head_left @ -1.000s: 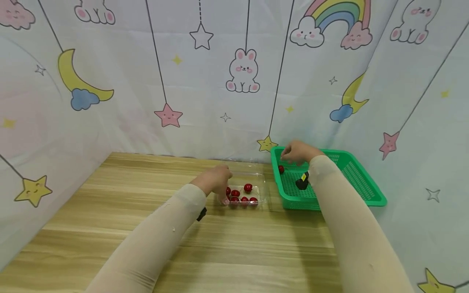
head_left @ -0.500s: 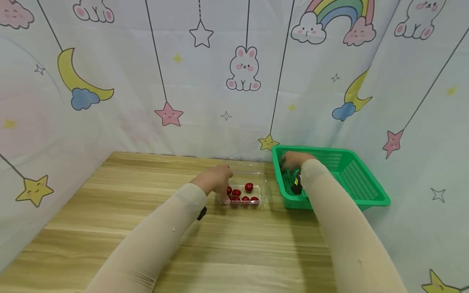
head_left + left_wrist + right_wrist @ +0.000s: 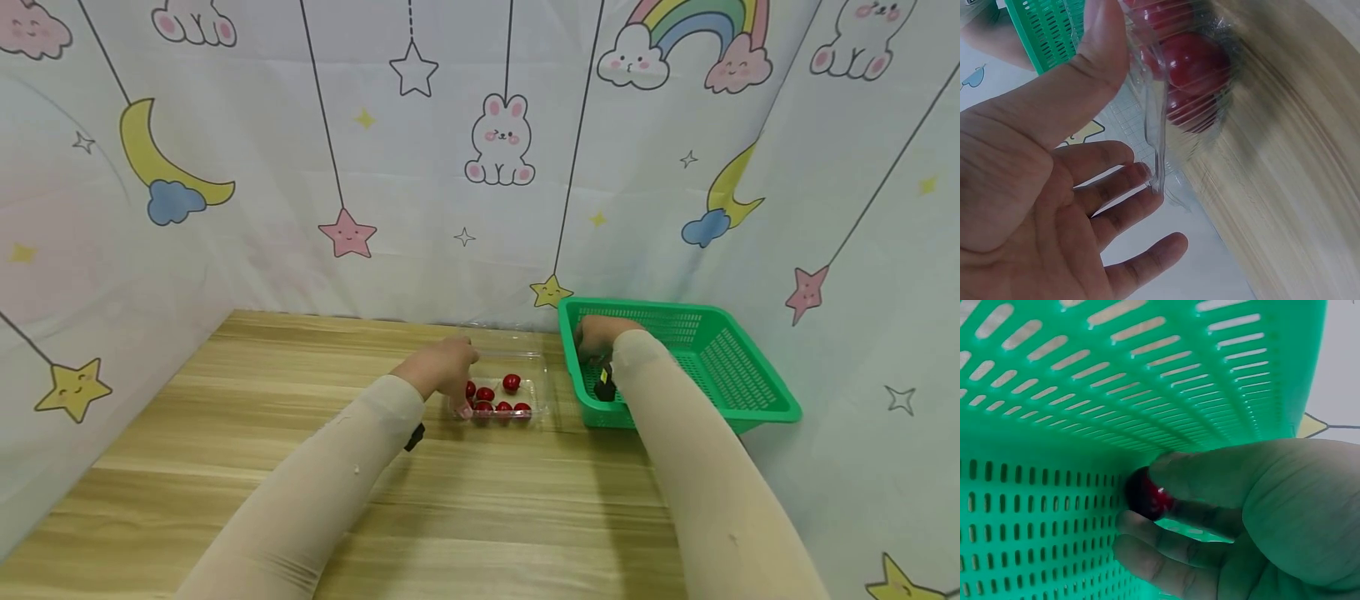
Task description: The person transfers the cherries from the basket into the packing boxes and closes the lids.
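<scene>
My left hand (image 3: 442,367) holds the left end of a clear plastic box (image 3: 1155,125), thumb toward the front wall and fingertips at the rim's far side. Several glossy dark-red cherries (image 3: 512,383) lie in the box; two or three show large through its wall in the left wrist view. Down inside the green basket (image 3: 757,367), at its left end, is my right hand (image 3: 602,336). It pinches a single cherry (image 3: 1147,495) between thumb and fingers, beside the slotted wall. The index fingertip is hidden behind the cherry.
The box's clear lid (image 3: 501,340) stands folded back behind it. Box and basket sit close together on a wood-grain table (image 3: 465,500). A printed cloth (image 3: 420,167) hangs right behind the table and along both sides. The basket's raised rim surrounds my right hand.
My right hand has lowered from above the basket's left end down to the cherry in it and taken hold of it. My left hand stays at the box.
</scene>
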`<state>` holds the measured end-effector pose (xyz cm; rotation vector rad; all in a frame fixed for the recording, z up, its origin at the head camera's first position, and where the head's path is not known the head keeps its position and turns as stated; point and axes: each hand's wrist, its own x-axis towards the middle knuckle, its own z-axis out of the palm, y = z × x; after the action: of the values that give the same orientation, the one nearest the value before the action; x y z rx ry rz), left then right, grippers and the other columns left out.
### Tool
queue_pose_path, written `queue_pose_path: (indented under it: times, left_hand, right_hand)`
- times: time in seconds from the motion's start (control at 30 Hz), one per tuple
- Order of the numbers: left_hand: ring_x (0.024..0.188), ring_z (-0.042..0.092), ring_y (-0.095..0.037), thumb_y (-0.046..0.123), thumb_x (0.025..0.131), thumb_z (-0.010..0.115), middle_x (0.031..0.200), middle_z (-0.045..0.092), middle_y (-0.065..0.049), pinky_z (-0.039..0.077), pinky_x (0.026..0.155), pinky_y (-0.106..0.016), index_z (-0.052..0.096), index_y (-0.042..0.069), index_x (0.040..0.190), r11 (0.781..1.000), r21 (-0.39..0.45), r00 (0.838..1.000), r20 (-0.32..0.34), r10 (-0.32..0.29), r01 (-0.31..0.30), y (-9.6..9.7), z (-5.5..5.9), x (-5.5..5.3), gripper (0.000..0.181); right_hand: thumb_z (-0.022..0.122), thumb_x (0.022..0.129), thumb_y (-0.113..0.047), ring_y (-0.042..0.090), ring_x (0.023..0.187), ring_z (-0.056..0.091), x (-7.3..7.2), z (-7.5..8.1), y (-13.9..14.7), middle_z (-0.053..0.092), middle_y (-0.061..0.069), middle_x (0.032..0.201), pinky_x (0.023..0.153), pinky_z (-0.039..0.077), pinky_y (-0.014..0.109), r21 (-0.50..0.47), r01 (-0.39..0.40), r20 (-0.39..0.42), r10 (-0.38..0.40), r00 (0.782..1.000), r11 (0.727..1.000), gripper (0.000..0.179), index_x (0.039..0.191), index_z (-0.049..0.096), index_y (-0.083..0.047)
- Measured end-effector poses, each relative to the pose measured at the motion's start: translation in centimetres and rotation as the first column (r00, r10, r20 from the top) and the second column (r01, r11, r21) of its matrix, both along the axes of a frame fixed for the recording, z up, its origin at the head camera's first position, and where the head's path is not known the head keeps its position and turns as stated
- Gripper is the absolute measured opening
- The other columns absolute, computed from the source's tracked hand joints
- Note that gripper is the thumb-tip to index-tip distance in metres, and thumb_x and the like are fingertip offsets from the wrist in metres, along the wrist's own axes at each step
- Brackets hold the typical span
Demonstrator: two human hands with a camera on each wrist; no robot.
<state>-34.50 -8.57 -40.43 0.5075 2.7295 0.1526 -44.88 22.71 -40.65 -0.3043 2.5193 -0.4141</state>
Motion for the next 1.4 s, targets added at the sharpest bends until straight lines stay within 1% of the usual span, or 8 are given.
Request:
queue_pose_path:
  times: [0.2, 0.47, 0.7, 0.83, 0.93, 1.03, 1.23, 1.4]
  left_hand:
    - [0.168, 0.04, -0.044, 0.04, 0.08, 0.104, 0.185, 0.035, -0.018, 0.046, 0.132, -0.059, 0.051, 0.011, 0.172, 1.0, 0.017, 1.0, 0.007, 0.006, -0.006, 0.0, -0.1, 0.0, 0.11]
    - [0.172, 0.034, -0.044, 0.038, 0.082, 0.104, 0.188, 0.028, -0.018, 0.043, 0.134, -0.059, 0.049, 0.01, 0.173, 0.999, 0.023, 1.0, 0.022, 0.023, -0.023, 0.0, 0.0, 0.1, 0.11]
    - [0.172, 0.033, -0.044, 0.036, 0.082, 0.104, 0.189, 0.026, -0.019, 0.043, 0.135, -0.06, 0.049, 0.01, 0.173, 0.999, 0.033, 1.0, 0.024, 0.02, -0.021, -0.3, -0.1, 0.0, 0.11]
    - [0.172, 0.034, -0.045, 0.037, 0.082, 0.105, 0.189, 0.026, -0.019, 0.044, 0.134, -0.06, 0.049, 0.01, 0.173, 1.0, 0.028, 1.0, 0.024, 0.013, -0.013, -0.2, -0.2, -0.1, 0.11]
    - [0.172, 0.034, -0.045, 0.037, 0.082, 0.104, 0.188, 0.027, -0.019, 0.044, 0.133, -0.06, 0.049, 0.01, 0.173, 0.999, 0.031, 1.0, 0.025, 0.009, -0.01, -0.2, -0.2, -0.2, 0.11]
    - [0.171, 0.035, -0.045, 0.037, 0.082, 0.105, 0.188, 0.027, -0.019, 0.045, 0.133, -0.06, 0.049, 0.01, 0.173, 0.999, 0.032, 1.0, 0.029, 0.012, -0.013, -0.2, -0.1, -0.1, 0.11]
    - [0.17, 0.038, -0.044, 0.038, 0.082, 0.105, 0.188, 0.028, -0.02, 0.048, 0.131, -0.058, 0.05, 0.01, 0.172, 1.0, 0.025, 0.999, 0.038, 0.012, -0.013, -0.2, -0.1, -0.4, 0.11]
    - [0.168, 0.041, -0.044, 0.04, 0.08, 0.106, 0.186, 0.031, -0.021, 0.05, 0.13, -0.057, 0.052, 0.009, 0.171, 1.0, 0.024, 1.0, 0.029, -0.01, 0.009, -0.3, -0.1, -0.4, 0.11]
  right_hand:
    - [0.069, 0.111, -0.006, 0.034, 0.113, 0.081, 0.1, 1.0, 0.2, 0.078, 0.023, 0.136, 0.085, 0.072, 0.041, 0.002, -0.001, -0.024, 0.001, 1.0, 1.0, 0.039, 0.15, 0.071, 0.002]
    - [0.067, 0.113, -0.014, 0.04, 0.121, 0.078, 1.0, 4.1, 0.0, 0.073, 0.026, 0.146, 0.094, 0.068, 0.052, -0.029, -0.031, -0.131, 0.027, 0.991, 0.999, 0.041, 0.152, 0.07, -0.001]
    - [0.068, 0.114, -0.017, 0.042, 0.133, 0.072, 3.1, 6.8, -2.0, 0.077, 0.024, 0.142, 0.114, 0.06, 0.058, -0.053, -0.093, -0.322, 0.071, 0.944, 0.994, 0.031, 0.138, 0.077, -0.001]
    - [0.07, 0.113, -0.02, 0.039, 0.129, 0.073, 4.8, 7.5, -4.2, 0.079, 0.019, 0.137, 0.113, 0.06, 0.057, -0.058, -0.146, -0.38, 0.114, 0.918, 0.988, 0.028, 0.135, 0.079, -0.004]
    - [0.072, 0.112, -0.019, 0.035, 0.123, 0.075, 6.0, 7.3, -6.0, 0.081, 0.016, 0.131, 0.109, 0.063, 0.053, -0.044, -0.209, -0.405, 0.174, 0.898, 0.977, 0.025, 0.132, 0.08, -0.005]
    - [0.072, 0.112, -0.017, 0.031, 0.119, 0.077, 7.3, 6.5, -7.8, 0.081, 0.014, 0.127, 0.103, 0.066, 0.048, -0.044, -0.261, -0.387, 0.224, 0.894, 0.964, 0.022, 0.129, 0.08, -0.006]
    - [0.076, 0.109, -0.014, 0.022, 0.11, 0.078, 8.6, 3.6, -10.3, 0.082, 0.007, 0.122, 0.095, 0.068, 0.04, 0.002, -0.352, -0.353, 0.33, 0.875, 0.936, 0.017, 0.125, 0.082, -0.011]
    - [0.081, 0.105, -0.011, 0.017, 0.101, 0.073, 9.1, 0.9, -11.5, 0.081, 0.003, 0.113, 0.092, 0.067, 0.038, 0.01, -0.368, -0.32, 0.352, 0.88, 0.93, 0.011, 0.115, 0.084, -0.012]
